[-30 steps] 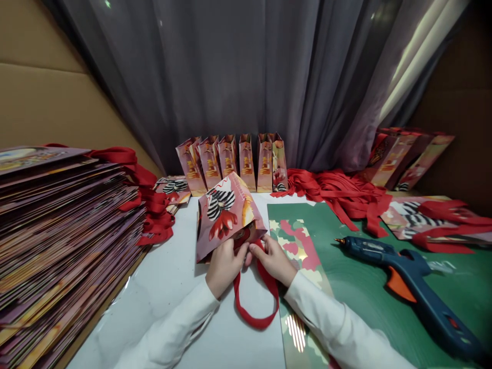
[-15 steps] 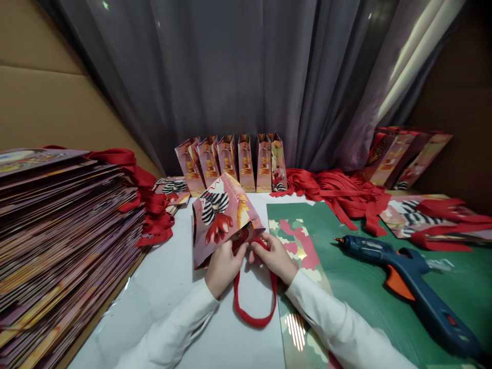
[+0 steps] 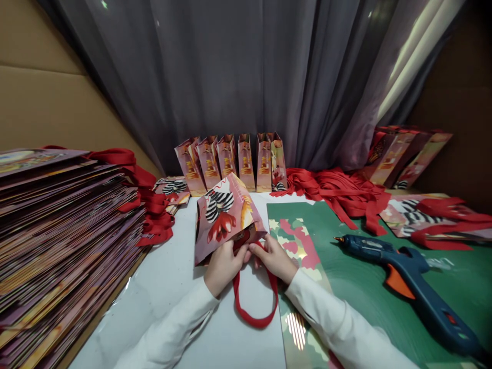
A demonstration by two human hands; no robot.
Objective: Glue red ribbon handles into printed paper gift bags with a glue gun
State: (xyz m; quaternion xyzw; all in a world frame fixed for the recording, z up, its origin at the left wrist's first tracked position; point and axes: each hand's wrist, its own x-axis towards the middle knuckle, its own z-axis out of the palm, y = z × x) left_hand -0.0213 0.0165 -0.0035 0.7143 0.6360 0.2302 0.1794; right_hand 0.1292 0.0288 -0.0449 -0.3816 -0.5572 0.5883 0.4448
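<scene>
Gold foil stripes (image 3: 295, 330) are glinting. Shadow is dimming the right-hand brown panel (image 3: 457, 107). Wide-angle distortion is slanting the paper stack (image 3: 57, 246).

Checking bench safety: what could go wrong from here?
The red ribbon loops loosely between the sleeves; one might snag it and tug the bag. The glue gun lies right of the right hand; if hot, its tip could burn. The tall stack on the left looks uneven and might slide.
</scene>
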